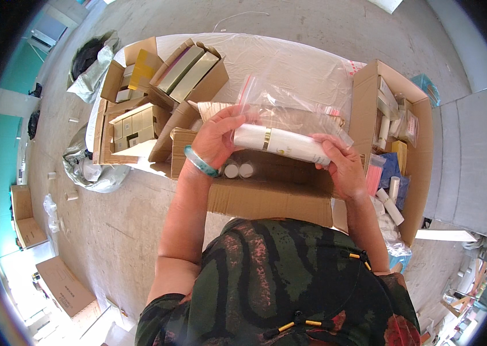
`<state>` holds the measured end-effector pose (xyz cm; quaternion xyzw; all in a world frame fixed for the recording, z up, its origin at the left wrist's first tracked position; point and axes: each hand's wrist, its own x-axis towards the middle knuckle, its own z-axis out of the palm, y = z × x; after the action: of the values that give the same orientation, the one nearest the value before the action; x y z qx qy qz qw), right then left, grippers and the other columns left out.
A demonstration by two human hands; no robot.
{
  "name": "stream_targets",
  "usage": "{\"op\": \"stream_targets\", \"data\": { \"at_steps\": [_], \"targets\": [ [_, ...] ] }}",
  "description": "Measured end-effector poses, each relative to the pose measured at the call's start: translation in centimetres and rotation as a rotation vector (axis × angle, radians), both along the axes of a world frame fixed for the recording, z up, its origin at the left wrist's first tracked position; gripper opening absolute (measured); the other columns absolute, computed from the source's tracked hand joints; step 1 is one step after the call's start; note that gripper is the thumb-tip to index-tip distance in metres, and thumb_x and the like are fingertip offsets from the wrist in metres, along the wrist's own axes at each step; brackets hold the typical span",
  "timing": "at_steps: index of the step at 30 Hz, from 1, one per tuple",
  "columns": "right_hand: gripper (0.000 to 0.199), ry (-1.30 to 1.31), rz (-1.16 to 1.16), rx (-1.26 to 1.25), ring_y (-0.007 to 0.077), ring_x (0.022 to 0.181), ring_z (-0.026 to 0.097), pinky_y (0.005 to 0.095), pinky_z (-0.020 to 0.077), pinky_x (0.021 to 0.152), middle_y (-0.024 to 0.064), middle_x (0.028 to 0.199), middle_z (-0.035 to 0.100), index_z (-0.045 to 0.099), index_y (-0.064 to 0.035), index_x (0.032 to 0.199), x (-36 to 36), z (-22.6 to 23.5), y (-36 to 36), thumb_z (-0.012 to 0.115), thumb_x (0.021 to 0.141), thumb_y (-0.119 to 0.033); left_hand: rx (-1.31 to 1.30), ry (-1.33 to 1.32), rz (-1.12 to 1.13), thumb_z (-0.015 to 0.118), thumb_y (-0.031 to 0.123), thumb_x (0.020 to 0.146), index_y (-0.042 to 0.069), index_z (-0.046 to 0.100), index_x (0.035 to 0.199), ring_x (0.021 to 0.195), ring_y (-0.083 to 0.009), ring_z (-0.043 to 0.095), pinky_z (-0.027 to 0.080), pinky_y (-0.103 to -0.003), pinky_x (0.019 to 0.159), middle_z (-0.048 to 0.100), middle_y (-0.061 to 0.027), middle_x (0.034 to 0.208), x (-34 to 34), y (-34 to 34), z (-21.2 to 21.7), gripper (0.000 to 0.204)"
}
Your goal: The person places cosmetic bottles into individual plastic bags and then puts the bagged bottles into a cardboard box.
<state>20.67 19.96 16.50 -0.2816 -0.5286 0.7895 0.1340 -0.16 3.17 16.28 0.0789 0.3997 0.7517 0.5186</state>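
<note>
A white cylindrical bottle (298,145) with a gold band lies sideways between my hands, at or in a clear zip bag (289,95) with a red seal line. My left hand (220,131), with a green bangle at its wrist, closes round the bottle's left end and the bag's edge. My right hand (344,164) pinches the other end. Below them stands an open cardboard box (269,199), its front flap folded toward me. Two round white ends, like bottle caps (238,170), show inside it at the left; my hands and the bottle hide part of the box.
At the right, a tall carton (365,86) holds white tubes, small boxes and bags. Several open cartons (212,81) with flat boxes crowd the left side. All stand on a surface with a pale cover (312,69). Sacks (96,173) lie on the floor to the left.
</note>
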Motion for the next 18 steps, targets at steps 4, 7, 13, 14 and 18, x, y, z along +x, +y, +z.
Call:
{"op": "stream_targets", "data": {
  "at_steps": [4,7,13,14,18],
  "targets": [
    [0.024,0.013,-0.013,0.049,0.0096,0.081,0.054,0.0237,0.0445,0.065,0.0008,0.097,0.061,0.063,-0.0078,0.104,-0.1,-0.1,0.3,0.052,0.089,-0.023,-0.128,0.082,-0.11,0.058,0.013,0.082,0.0,0.054,0.108,0.09,-0.0236,0.061,0.054,-0.04,0.075,0.06,-0.014,0.105,0.4,-0.2,1.2,0.029],
    [0.025,-0.008,-0.014,0.045,0.0099,0.081,0.054,0.0241,0.0442,0.066,0.001,0.097,0.061,0.063,-0.0072,0.104,-0.2,0.1,0.5,0.052,0.089,-0.023,-0.151,0.151,-0.128,0.057,0.009,0.082,0.0,0.057,0.103,0.085,-0.022,0.063,0.055,-0.038,0.07,0.062,-0.0136,0.102,-0.4,-0.5,0.0,0.023],
    [0.025,0.038,-0.016,0.017,0.0114,0.086,0.055,0.0242,0.0447,0.067,0.0042,0.103,0.061,0.062,-0.0061,0.105,-0.1,0.0,1.0,0.052,0.088,-0.021,-0.098,0.152,-0.045,0.055,0.005,0.082,0.001,0.06,0.097,0.084,-0.022,0.063,0.057,-0.038,0.068,0.062,-0.0124,0.097,-0.1,-0.4,-0.4,0.016],
    [0.025,0.047,-0.017,0.017,0.012,0.087,0.055,0.0243,0.0449,0.067,0.0053,0.105,0.06,0.061,-0.0059,0.105,0.0,-0.1,1.1,0.052,0.087,-0.02,-0.073,0.142,-0.045,0.053,0.005,0.082,0.0,0.06,0.095,0.085,-0.023,0.063,0.057,-0.038,0.068,0.062,-0.0136,0.098,-0.1,-0.3,-0.3,0.015],
    [0.027,0.175,0.149,0.052,0.0144,0.101,0.051,0.0264,0.0418,0.081,0.0084,0.118,0.053,0.059,-0.0058,0.106,0.2,0.7,2.0,0.057,0.079,-0.008,0.058,0.152,-0.065,0.047,0.01,0.085,0.0,0.058,0.088,0.09,-0.0297,0.061,0.055,-0.039,0.07,0.058,-0.021,0.103,-0.3,-0.5,-0.3,0.015]
  ]
}}
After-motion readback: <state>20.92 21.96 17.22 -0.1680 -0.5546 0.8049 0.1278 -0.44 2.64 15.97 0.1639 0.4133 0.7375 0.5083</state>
